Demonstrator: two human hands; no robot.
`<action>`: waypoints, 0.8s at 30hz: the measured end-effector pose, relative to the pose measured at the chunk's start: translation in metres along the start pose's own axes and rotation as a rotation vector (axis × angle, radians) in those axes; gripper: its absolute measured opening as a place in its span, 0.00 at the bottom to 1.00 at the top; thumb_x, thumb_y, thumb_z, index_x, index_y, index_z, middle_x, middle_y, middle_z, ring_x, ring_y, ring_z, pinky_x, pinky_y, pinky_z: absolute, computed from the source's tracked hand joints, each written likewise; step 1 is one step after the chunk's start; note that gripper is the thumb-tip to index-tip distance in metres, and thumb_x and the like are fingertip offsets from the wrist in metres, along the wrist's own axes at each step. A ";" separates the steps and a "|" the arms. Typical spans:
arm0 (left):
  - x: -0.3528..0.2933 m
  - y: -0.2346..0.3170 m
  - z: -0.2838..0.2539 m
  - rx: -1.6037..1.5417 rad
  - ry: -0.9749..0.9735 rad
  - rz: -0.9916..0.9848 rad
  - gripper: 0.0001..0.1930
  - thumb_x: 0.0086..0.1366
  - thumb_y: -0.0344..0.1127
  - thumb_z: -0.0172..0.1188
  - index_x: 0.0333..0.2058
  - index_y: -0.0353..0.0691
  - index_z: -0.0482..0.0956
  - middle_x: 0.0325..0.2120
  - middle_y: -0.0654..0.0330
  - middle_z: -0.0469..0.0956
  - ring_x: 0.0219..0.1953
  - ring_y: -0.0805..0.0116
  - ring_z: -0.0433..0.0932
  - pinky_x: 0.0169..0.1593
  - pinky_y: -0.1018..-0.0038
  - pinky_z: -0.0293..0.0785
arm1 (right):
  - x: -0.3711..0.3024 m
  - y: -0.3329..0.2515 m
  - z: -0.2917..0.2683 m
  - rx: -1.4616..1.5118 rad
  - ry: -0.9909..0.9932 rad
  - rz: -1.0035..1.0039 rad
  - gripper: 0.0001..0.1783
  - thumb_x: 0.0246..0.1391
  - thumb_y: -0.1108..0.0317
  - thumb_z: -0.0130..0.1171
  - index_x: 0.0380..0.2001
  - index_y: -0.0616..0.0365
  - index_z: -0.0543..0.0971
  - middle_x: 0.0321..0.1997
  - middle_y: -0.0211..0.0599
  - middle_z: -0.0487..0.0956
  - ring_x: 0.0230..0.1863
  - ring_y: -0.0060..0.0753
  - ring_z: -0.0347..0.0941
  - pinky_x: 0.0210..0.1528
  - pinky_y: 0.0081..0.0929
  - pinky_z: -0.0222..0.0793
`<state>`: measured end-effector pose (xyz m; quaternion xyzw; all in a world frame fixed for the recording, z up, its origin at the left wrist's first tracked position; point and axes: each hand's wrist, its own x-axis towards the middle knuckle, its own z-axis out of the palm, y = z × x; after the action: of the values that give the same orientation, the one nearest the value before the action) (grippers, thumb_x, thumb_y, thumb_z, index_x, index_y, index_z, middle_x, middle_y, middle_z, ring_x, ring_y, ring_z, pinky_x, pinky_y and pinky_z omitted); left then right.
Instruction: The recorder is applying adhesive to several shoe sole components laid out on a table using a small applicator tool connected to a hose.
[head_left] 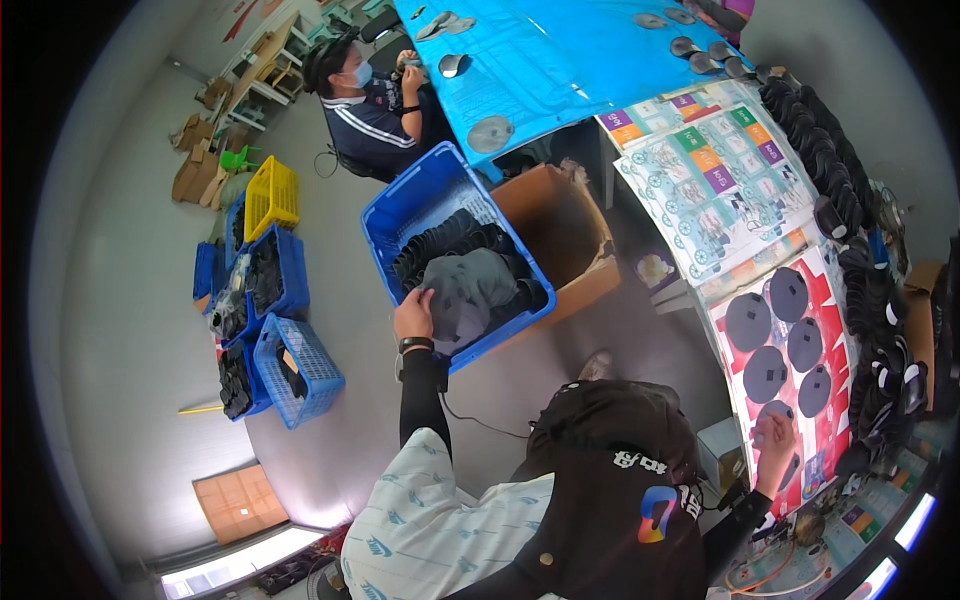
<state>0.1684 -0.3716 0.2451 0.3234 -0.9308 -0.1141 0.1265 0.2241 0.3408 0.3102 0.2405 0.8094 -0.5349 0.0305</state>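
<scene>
Discs (748, 321) lie on the board (840, 400), right of crate (415, 195) and carton (580, 290)

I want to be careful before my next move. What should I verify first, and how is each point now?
1. Left hand touches the grey bundle: ok, at its left edge.
2. Left hand grips it firmly: cannot tell.
3. Right hand is at the dark discs: ok, at the near end of the group; whether it holds one, cannot tell.
4. Blue crate is open on top: ok, with dark curved pieces showing beside the bundle.
5. Crate bottom is visible for checking: not ok, contents cover much of it.
6. Co-worker's hands are away from the crate: ok, beyond it, by the blue table.
</scene>
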 end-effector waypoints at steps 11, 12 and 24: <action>-0.123 0.270 -0.015 -0.777 -0.802 0.963 0.07 0.63 0.34 0.66 0.36 0.38 0.83 0.24 0.59 0.81 0.28 0.75 0.79 0.33 0.73 0.74 | -0.007 -0.137 0.150 0.068 -0.735 -0.406 0.31 0.52 0.63 0.71 0.57 0.63 0.74 0.53 0.42 0.79 0.53 0.33 0.75 0.55 0.29 0.69; -0.126 0.266 -0.009 -0.788 -0.837 0.939 0.07 0.63 0.34 0.66 0.36 0.38 0.83 0.24 0.59 0.81 0.28 0.75 0.79 0.33 0.73 0.74 | -0.007 -0.141 0.154 0.054 -0.737 -0.366 0.31 0.52 0.63 0.71 0.57 0.63 0.74 0.53 0.42 0.79 0.53 0.33 0.75 0.55 0.29 0.69; -0.023 -0.106 0.104 0.307 -0.246 -0.295 0.38 0.38 0.49 0.83 0.46 0.43 0.72 0.45 0.56 0.80 0.49 0.52 0.79 0.48 0.57 0.77 | 0.023 -0.018 0.031 -0.231 0.046 -0.158 0.18 0.62 0.70 0.61 0.52 0.70 0.77 0.45 0.40 0.83 0.44 0.27 0.76 0.50 0.27 0.70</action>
<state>0.2143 -0.4247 0.1123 0.4548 -0.8884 -0.0273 -0.0565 0.1898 0.3167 0.3052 0.1830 0.8826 -0.4330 -0.0030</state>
